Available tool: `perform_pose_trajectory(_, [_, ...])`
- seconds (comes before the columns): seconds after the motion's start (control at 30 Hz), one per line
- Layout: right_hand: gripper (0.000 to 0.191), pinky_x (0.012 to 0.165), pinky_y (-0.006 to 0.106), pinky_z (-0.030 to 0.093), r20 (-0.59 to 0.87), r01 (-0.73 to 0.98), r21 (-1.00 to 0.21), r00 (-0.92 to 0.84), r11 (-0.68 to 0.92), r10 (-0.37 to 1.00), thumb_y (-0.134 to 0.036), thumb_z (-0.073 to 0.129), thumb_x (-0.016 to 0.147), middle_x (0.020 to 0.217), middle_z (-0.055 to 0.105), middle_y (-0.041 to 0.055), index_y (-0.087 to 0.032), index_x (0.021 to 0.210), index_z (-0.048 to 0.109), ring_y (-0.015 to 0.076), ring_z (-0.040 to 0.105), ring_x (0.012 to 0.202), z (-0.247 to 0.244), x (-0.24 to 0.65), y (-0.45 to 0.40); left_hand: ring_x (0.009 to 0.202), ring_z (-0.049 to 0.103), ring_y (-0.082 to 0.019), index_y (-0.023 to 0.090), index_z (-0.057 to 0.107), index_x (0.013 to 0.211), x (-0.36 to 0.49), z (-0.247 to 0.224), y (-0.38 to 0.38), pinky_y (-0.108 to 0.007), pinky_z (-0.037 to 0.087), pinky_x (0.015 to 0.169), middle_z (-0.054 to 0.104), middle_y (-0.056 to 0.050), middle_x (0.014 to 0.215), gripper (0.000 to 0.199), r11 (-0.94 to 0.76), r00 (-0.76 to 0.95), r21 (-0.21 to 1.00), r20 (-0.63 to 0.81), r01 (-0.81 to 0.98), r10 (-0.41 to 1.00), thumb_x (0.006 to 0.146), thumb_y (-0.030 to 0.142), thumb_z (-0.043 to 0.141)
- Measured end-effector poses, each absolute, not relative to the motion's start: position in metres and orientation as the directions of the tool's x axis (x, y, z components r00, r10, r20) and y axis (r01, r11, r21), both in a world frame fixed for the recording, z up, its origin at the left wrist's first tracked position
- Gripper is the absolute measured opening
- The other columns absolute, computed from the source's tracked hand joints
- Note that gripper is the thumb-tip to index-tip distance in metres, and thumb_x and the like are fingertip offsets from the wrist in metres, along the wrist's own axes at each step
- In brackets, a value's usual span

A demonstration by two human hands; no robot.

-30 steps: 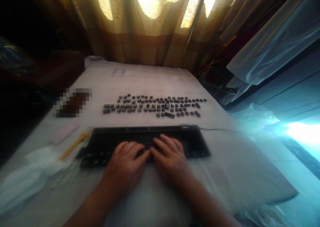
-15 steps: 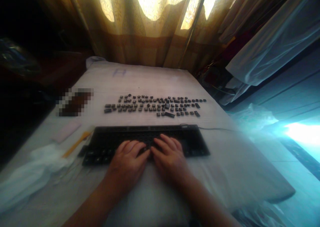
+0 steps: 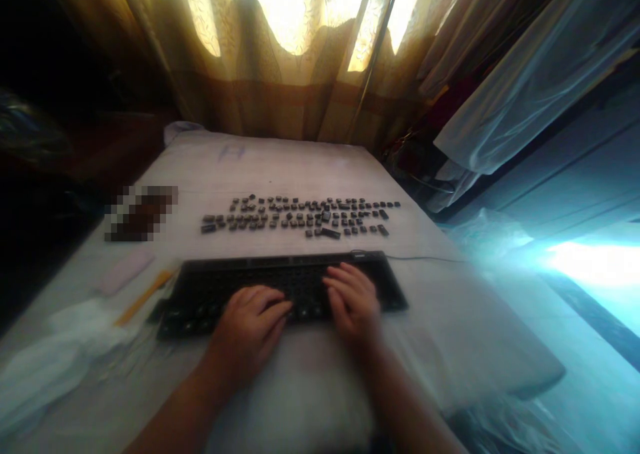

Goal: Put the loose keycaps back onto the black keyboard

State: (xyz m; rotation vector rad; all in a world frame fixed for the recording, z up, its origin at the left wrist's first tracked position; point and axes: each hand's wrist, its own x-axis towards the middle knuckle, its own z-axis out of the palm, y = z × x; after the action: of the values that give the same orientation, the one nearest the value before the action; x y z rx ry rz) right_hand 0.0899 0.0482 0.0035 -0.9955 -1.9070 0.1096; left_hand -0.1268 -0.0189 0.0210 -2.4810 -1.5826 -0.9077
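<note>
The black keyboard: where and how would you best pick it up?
Probably by both short ends, one hand from each side: the keyboard is long, flat and low, and its cable leaves at the far edge.

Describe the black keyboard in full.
The keyboard is long, dark and plastic-looking, lying flat, slightly askew, on the white-covered table. Larger keys with pale marks show along its near edge, mostly at the left; blur hides the finer detail. A thin cable runs right from its far right corner. The left hand covers part of the near edge; the right hand is over the right half.
</note>
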Motion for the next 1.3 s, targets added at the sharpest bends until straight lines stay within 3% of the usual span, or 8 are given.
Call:
perform_pose_trajectory(0.17, [0.021,0.093,0.044,0.053,0.718,0.595,-0.491,-0.138,0.636,0.683,-0.017,0.056,0.092,0.1,0.078,0.0084,-0.02,0.092,0.076,0.0257,0.067,0.107,0.004,0.097,0.055,0.097,0.064,-0.025,0.02,0.072,0.106,-0.128,0.021,-0.018,-0.042,0.051,0.085,0.072,-0.008,0.103,0.024,-0.475,0.288,0.28,0.513,0.834,0.808,0.094,0.019,0.051])
perform_pose_trajectory(0.57, [0.022,0.094,0.046,0.051,0.682,0.636,-0.401,-0.273,0.66,0.678,-0.017,0.055,0.089,0.1,0.078,0.0079,-0.022,0.092,0.077,0.0277,0.067,0.107,0.008,0.092,0.068,0.088,0.067,-0.022,0.022,0.072,0.102,-0.135,0.023,-0.015,-0.037,0.054,0.078,0.073,-0.006,0.094,0.025,-0.472,0.235,0.272,0.601,0.838,0.764,0.093,0.017,0.049])
perform_pose_trajectory(0.73, [0.023,0.098,0.05,0.047,0.552,0.709,-0.298,-0.418,0.639,0.721,-0.014,0.058,0.085,0.114,0.074,0.0103,-0.022,0.094,0.078,0.0312,0.061,0.117,0.029,0.082,0.102,0.088,0.068,-0.022,0.023,0.072,0.101,-0.138,0.022,-0.014,-0.036,0.055,0.078,0.074,-0.005,0.092,0.026,-0.472,0.221,0.279,0.616,0.836,0.756,0.093,0.015,0.048])
perform_pose_trajectory(0.97, [0.028,0.108,0.05,0.037,0.283,0.829,-0.158,-0.482,0.536,0.829,-0.015,0.062,0.084,0.132,0.066,0.0083,-0.026,0.103,0.078,0.0315,0.047,0.134,0.039,0.056,0.158,0.086,0.068,-0.021,0.023,0.072,0.099,-0.143,0.018,-0.011,-0.035,0.056,0.077,0.074,-0.005,0.09,0.025,-0.471,0.19,0.304,0.639,0.828,0.745,0.091,0.015,0.05])
perform_pose_trajectory(1.3, [0.018,0.109,0.051,0.031,0.201,0.829,-0.122,-0.518,0.546,0.831,-0.024,0.065,0.085,0.137,0.062,0.0104,-0.024,0.097,0.079,0.0339,0.039,0.141,0.032,0.04,0.178,0.085,0.068,-0.022,0.021,0.071,0.098,-0.143,0.02,-0.011,-0.038,0.054,0.076,0.074,-0.005,0.09,0.025,-0.47,0.202,0.282,0.638,0.836,0.743,0.093,0.015,0.047])
